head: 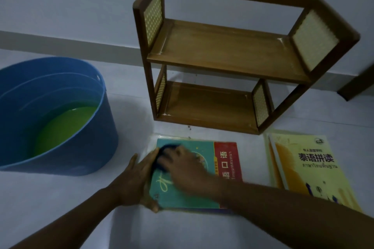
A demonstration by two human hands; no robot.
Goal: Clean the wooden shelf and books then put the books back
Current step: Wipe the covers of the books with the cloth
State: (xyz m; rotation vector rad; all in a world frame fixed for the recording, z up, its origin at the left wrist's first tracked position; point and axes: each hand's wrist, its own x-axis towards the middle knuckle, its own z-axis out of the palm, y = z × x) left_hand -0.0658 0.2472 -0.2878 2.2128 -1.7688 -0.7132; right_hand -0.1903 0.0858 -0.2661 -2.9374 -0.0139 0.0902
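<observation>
The wooden shelf (226,52) stands against the wall with both of its boards bare. In front of it a teal and red book (204,184) lies flat on the floor. My right hand (186,166) presses a dark blue cloth (164,153) onto the book's upper left corner and looks blurred. My left hand (139,180) lies flat, fingers apart, against the book's left edge. To the right, a yellow book (311,170) rests on top of other thin books.
A blue bucket (81,147) holding green liquid stands on the floor at the left, close to my left hand. A dark furniture leg (358,83) shows at the right edge. A pale baseboard runs along the wall behind the shelf.
</observation>
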